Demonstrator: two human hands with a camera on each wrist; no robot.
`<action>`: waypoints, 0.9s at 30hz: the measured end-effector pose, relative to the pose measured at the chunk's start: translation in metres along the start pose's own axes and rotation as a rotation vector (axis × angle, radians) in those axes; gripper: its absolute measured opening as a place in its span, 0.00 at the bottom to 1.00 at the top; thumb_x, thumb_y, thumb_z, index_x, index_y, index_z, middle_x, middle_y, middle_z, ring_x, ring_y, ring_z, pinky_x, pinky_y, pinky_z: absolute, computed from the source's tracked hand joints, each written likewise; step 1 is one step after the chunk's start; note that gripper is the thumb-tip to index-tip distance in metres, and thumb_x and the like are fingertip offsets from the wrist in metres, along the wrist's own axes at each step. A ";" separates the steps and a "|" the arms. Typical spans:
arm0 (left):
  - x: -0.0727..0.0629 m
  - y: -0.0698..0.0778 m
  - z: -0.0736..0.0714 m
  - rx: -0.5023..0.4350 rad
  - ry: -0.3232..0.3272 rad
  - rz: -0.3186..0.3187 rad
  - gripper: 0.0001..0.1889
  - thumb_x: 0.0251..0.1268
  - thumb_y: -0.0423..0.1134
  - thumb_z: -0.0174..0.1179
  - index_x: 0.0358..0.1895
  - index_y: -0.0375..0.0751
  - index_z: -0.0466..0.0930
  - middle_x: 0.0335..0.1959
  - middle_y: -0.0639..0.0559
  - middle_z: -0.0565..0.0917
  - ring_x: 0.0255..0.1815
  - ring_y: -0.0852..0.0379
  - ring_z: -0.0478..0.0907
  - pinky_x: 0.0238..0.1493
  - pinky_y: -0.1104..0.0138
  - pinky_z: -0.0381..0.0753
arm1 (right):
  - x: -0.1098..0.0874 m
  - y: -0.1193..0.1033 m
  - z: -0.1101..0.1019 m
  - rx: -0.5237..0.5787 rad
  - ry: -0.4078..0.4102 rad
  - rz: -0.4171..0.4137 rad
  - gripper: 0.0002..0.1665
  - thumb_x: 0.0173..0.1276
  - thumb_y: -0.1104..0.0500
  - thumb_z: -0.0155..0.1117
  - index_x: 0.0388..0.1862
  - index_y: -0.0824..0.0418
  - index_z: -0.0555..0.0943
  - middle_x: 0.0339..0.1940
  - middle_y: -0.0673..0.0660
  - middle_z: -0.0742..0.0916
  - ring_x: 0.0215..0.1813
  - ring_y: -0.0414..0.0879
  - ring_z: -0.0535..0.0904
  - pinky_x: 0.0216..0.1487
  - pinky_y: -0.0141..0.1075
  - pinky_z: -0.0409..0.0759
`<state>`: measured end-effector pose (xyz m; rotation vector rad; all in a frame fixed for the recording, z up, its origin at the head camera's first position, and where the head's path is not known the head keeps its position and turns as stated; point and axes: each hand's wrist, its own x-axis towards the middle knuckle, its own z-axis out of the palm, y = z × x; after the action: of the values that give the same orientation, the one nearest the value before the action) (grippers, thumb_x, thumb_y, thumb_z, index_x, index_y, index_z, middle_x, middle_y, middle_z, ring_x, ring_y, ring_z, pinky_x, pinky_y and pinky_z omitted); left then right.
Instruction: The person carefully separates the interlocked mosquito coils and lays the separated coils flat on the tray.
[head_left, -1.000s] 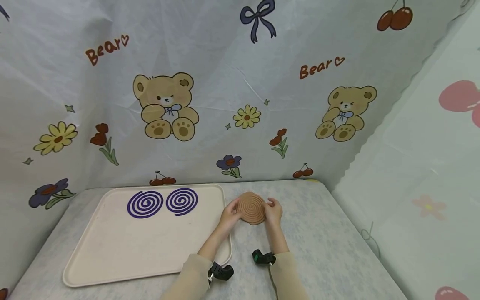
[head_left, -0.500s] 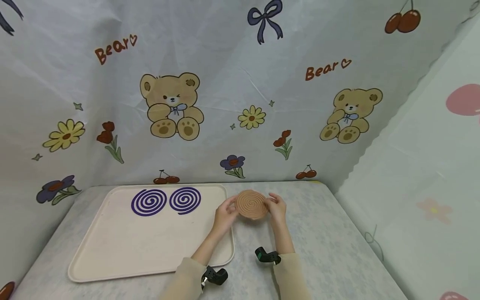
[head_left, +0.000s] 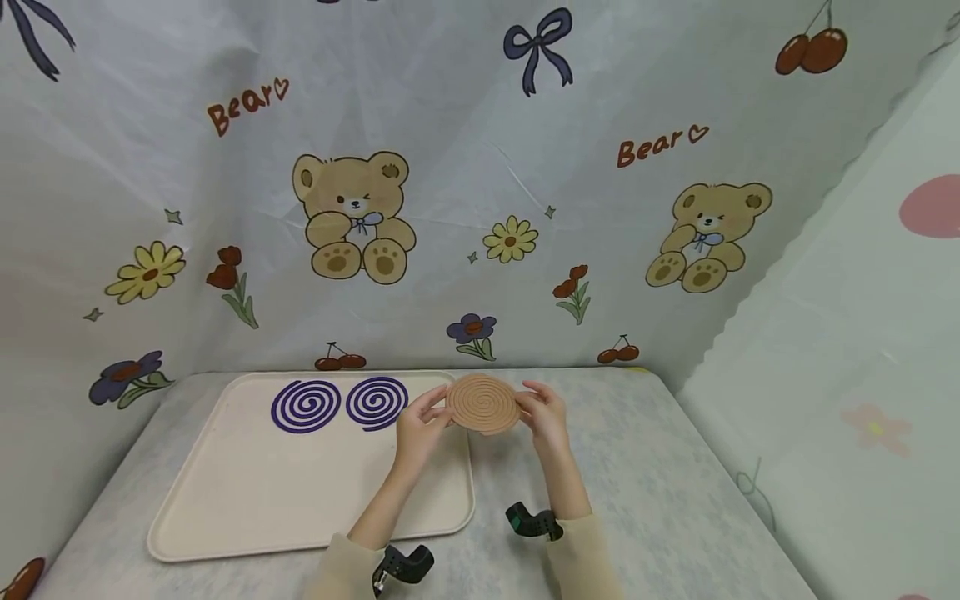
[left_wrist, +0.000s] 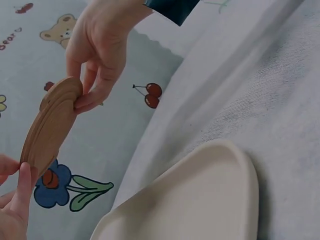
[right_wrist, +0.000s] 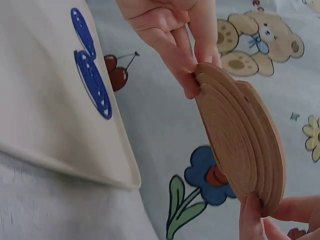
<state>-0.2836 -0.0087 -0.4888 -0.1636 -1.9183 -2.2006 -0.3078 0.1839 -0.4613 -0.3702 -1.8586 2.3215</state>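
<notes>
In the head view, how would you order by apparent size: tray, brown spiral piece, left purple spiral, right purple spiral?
1. Tray, clearly largest.
2. Brown spiral piece, slightly ahead.
3. Left purple spiral and right purple spiral: too alike to rank.

stack of flat brown spiral discs [head_left: 483,403], roundish, kinda misaligned at the edges, tight rings showing on the face, tilted, held up off the bench [head_left: 637,492], pinched between left hand [head_left: 420,429] and right hand [head_left: 547,418]
</notes>
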 end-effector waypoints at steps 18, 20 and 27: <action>-0.024 0.045 -0.058 0.143 0.029 -0.010 0.24 0.56 0.27 0.64 0.59 0.31 0.75 0.58 0.37 0.79 0.38 0.71 0.82 0.40 0.75 0.85 | -0.042 -0.007 0.039 -0.009 -0.157 -0.034 0.19 0.63 0.72 0.59 0.53 0.73 0.73 0.29 0.50 0.80 0.29 0.36 0.80 0.32 0.24 0.83; -0.026 0.050 -0.064 0.148 0.014 -0.024 0.24 0.57 0.27 0.64 0.59 0.32 0.74 0.59 0.37 0.78 0.39 0.73 0.81 0.41 0.74 0.85 | -0.046 -0.008 0.043 -0.006 -0.165 -0.034 0.18 0.62 0.72 0.59 0.52 0.73 0.74 0.28 0.50 0.80 0.29 0.36 0.80 0.32 0.25 0.83; -0.034 0.066 -0.084 0.125 -0.020 -0.036 0.25 0.58 0.26 0.63 0.60 0.31 0.73 0.60 0.35 0.77 0.41 0.71 0.82 0.43 0.75 0.84 | -0.061 -0.013 0.052 0.009 -0.225 -0.027 0.15 0.61 0.73 0.59 0.49 0.71 0.75 0.29 0.50 0.79 0.30 0.38 0.80 0.34 0.26 0.84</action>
<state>-0.2300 -0.0966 -0.4444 -0.1318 -2.0787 -2.1004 -0.2644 0.1223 -0.4319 -0.0844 -1.9345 2.4392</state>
